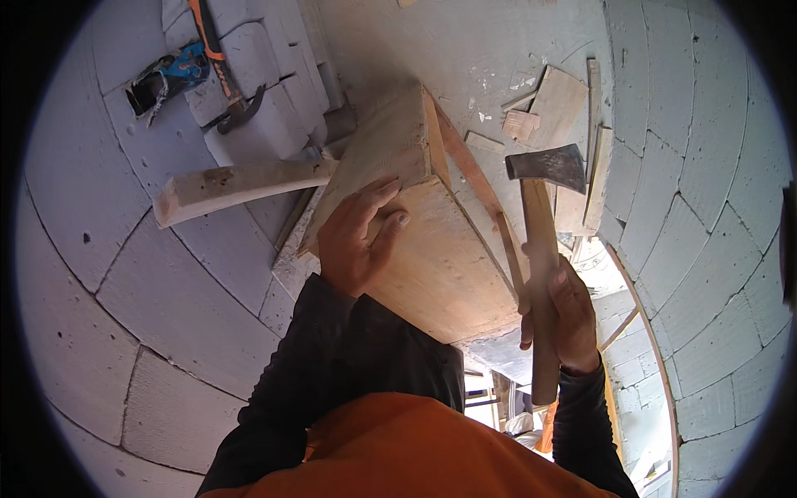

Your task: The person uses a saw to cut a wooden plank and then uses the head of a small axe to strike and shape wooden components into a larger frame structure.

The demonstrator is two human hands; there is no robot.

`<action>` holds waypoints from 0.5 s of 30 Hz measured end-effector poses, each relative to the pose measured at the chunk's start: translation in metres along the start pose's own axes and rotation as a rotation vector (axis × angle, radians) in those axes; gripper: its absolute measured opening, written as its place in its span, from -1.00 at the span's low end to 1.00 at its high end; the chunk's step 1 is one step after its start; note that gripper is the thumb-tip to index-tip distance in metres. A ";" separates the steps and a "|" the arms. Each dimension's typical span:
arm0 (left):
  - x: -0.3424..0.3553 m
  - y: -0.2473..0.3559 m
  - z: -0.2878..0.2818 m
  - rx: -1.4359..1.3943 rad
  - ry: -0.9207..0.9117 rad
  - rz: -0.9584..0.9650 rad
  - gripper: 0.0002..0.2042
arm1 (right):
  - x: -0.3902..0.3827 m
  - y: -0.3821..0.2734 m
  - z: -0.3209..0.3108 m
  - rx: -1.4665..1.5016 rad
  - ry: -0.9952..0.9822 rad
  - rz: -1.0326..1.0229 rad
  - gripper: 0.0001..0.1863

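Observation:
My right hand point(567, 311) is wrapped round the wooden handle of a hatchet point(541, 241), whose dark metal head points up and away from me. A large wooden box point(440, 257) made of boards stands in front of me. On its near left corner rests my left hand point(359, 236), fingers bent and spread apart, with nothing in them. The hatchet is held to the right of the box's right edge. A thin reddish strip of wood point(473, 162) runs along that side of the box.
A claw hammer point(222, 70) with an orange and black handle lies on pale blocks at the far left, beside a torn blue package point(174, 75). A pale beam point(241, 187) sticks out left of the box. Board scraps point(558, 104) lie far right. Block walls point(714, 241) rise on both sides.

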State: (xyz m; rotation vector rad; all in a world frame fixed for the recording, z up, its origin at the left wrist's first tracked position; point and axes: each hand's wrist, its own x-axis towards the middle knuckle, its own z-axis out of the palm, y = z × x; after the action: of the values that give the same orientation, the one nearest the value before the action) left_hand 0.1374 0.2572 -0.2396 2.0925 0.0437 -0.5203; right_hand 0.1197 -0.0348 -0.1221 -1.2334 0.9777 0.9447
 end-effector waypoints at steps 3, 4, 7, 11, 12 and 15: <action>0.002 0.007 -0.001 0.006 0.018 0.008 -0.64 | 0.006 -0.026 0.016 -0.029 0.100 -0.080 -0.26; 0.002 0.007 -0.001 0.001 0.024 0.006 -0.64 | 0.009 -0.030 0.017 -0.038 0.072 -0.083 -0.25; 0.000 0.005 0.000 -0.011 0.036 0.002 -0.64 | 0.017 -0.025 0.017 -0.050 -0.014 -0.025 -0.23; -0.002 0.000 -0.001 -0.011 0.041 0.017 -0.63 | 0.015 -0.035 0.020 -0.262 -0.233 0.055 -0.26; -0.002 -0.001 -0.001 -0.001 0.037 0.024 -0.63 | 0.015 -0.034 0.021 -0.238 -0.195 0.035 -0.27; -0.003 -0.003 0.000 0.003 0.041 0.037 -0.62 | 0.020 -0.032 0.022 -0.192 -0.105 -0.023 -0.29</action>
State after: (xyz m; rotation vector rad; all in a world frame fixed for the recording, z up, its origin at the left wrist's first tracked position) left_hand 0.1337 0.2591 -0.2405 2.1030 0.0286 -0.4554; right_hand 0.1579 -0.0153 -0.1294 -1.3374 0.8028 1.0935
